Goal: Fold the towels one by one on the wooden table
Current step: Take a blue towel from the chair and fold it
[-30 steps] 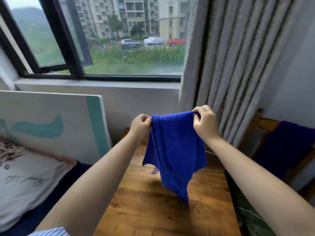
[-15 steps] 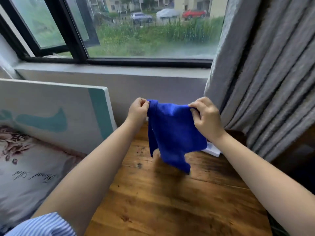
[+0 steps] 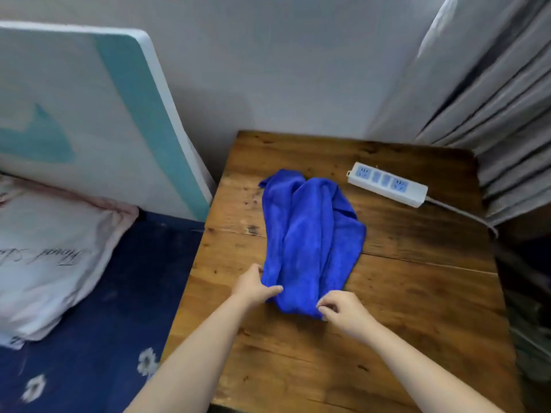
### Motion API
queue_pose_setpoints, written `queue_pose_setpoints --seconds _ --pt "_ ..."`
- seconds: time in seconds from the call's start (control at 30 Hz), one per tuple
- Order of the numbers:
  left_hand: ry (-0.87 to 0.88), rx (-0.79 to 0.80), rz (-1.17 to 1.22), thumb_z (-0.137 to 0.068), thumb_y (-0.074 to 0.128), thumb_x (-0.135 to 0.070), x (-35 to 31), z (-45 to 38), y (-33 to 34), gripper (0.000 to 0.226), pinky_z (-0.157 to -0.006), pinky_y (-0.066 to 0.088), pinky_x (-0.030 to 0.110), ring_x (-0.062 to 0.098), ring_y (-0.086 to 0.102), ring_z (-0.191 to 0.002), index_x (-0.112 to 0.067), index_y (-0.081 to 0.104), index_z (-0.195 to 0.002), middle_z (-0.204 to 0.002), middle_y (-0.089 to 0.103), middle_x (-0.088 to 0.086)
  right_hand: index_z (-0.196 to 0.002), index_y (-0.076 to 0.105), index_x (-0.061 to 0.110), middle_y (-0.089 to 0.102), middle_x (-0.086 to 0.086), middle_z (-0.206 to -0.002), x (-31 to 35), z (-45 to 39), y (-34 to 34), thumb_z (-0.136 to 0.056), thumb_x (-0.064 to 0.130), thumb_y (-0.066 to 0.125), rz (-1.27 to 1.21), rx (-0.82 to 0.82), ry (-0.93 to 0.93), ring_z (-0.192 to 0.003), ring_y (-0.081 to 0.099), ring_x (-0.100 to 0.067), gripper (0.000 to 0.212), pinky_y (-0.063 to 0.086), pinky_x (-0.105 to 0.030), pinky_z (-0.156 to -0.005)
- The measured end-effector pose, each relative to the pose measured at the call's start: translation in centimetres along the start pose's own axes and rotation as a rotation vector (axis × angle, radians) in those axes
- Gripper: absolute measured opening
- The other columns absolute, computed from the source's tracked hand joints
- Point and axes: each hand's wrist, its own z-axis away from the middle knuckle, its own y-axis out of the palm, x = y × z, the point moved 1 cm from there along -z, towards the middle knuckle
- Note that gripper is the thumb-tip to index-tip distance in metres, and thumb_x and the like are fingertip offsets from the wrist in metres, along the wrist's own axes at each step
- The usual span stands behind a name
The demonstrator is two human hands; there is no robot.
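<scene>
The blue microfibre towel point(image 3: 313, 239) lay on the wooden table point(image 3: 402, 293), bunched lengthwise into a narrow, rumpled strip running away from the person, with loose ridges down its middle and its far end curled near the table's back left part. Its near end was in both hands. The left hand point(image 3: 253, 287) gripped the near left corner, thumb laid over the cloth and fingers tucked under the edge. The right hand point(image 3: 343, 311) pinched the near right corner between thumb and curled fingertips.

The main risk, as I judged it, was folding the towel as it lay: the ridges were not flattened, so any fold made over them would trap creases and come out lopsided. Pulling the corners apart unevenly could drag the whole strip toward the near edge instead of spreading it, since nothing held the far end down.

A white power strip point(image 3: 387, 184) sat just beside the towel's far right side, its cable point(image 3: 465, 214) trailing off the right edge; a wide spread of the cloth could catch on it or cover it. The table's left edge was close to the towel, with a bed in a navy flowered sheet point(image 3: 104, 323) and a pillow point(image 3: 44, 257) below, so a corner could slip over that side.
</scene>
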Motion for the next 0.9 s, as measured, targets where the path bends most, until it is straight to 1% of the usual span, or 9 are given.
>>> queue_pose_setpoints --seconds 0.07,0.17,0.27,0.4,0.5,0.63,0.7,0.8,0.9 --pt "0.033 -0.072 -0.162 -0.078 0.069 -0.034 0.6 -0.2 0.6 0.052 -0.094 0.042 0.033 0.026 0.05 -0.118 -0.01 0.046 -0.118 -0.123 0.055 0.006 -0.092 0.07 -0.002 0.069 -0.017 -0.099 -0.4 -0.7 -0.4 -0.086 0.002 0.054 -0.034 -0.101 0.118 -0.097 0.062 -0.025 0.018 0.029 -0.01 -0.068" --pt "0.048 -0.219 -0.35 -0.086 0.058 -0.032 0.6 -0.5 1.2 0.037 -0.096 0.04 0.035 0.025 0.043 -0.122 -0.011 0.05 -0.116 -0.124 0.049 0.007 -0.094 0.069 -0.004 0.069 -0.018 -0.101 -0.4 -2.2 -1.1 -0.086 0.0 0.054 -0.077 -0.298 0.265 -0.099 0.061 -0.027 0.018 0.034 -0.019 -0.076" --pt "0.084 -0.276 -0.227 -0.091 0.05 -0.025 1.3 -1.2 1.3 0.027 -0.096 0.038 0.034 0.027 0.042 -0.119 -0.01 0.059 -0.112 -0.121 0.051 0.009 -0.099 0.067 -0.003 0.068 -0.017 -0.107 -0.3 -3.6 -1.0 -0.088 0.004 0.052 -0.149 -0.363 0.438 -0.104 0.059 -0.028 0.02 0.036 -0.024 -0.081" --pt "0.088 -0.2 -0.005 -0.09 0.051 -0.016 3.0 -1.7 -0.2 0.019 -0.084 0.04 0.032 0.033 0.053 -0.103 -0.005 0.064 -0.099 -0.103 0.063 0.015 -0.1 0.066 -0.002 0.068 -0.017 -0.107 1.0 -5.1 0.5 -0.088 0.013 0.054 -0.165 -0.322 0.575 -0.106 0.058 -0.031 0.023 0.04 -0.03 -0.086" --pt "0.132 -0.133 0.126 -0.089 0.051 -0.008 4.2 -1.2 -1.3 0.012 -0.072 0.037 0.028 0.024 0.052 -0.087 -0.013 0.058 -0.081 -0.088 0.061 0.008 -0.089 0.062 0.012 0.068 -0.006 -0.1 2.8 -5.6 1.9 -0.088 0.029 0.054 -0.084 -0.279 0.683 -0.104 0.057 -0.027 0.019 0.035 -0.032 -0.093" --pt "0.074 -0.096 0.324 -0.089 0.05 -0.001 5.8 -1.0 -2.6 0.029 -0.061 0.034 0.023 0.019 0.046 -0.076 -0.019 0.047 -0.066 -0.073 0.053 0.0 -0.06 0.04 0.018 0.054 0.0 -0.08 4.6 -5.8 3.2 -0.089 0.024 0.049 0.061 -0.264 0.648 -0.099 0.058 -0.024 0.031 0.03 -0.033 -0.088" --pt "0.044 -0.076 0.408 -0.091 0.048 -0.001 6.7 -1.1 -3.3 0.03 -0.06 0.034 0.018 0.014 0.045 -0.07 -0.018 0.048 -0.066 -0.073 0.051 -0.003 -0.059 0.039 0.018 0.053 -0.001 -0.081 5.5 -5.8 3.4 -0.09 0.021 0.049 0.048 -0.359 0.582 -0.097 0.058 -0.024 0.033 0.026 -0.031 -0.08" --pt "-0.008 -0.065 0.531 -0.093 0.043 -0.002 8.2 -2.4 -3.3 0.028 -0.067 0.036 0.027 0.018 0.045 -0.078 -0.015 0.047 -0.068 -0.078 0.05 0.002 -0.074 0.043 0.011 0.049 -0.004 -0.073 5.2 -5.2 3.9 -0.09 0.011 0.052 -0.199 -0.597 0.427 -0.08 0.052 -0.028 0.018 0.023 -0.026 -0.069" --pt "-0.032 -0.081 0.66 -0.093 0.04 -0.001 9.2 -3.8 -2.8 0.029 -0.077 0.037 0.034 0.02 0.046 -0.083 -0.013 0.043 -0.068 -0.075 0.049 0.003 -0.073 0.039 0.012 0.038 0.002 -0.06 3.7 -3.9 3.5 -0.091 0.01 0.049 -0.536 -0.758 0.388 -0.062 0.04 -0.022 0.021 0.022 -0.028 -0.056"
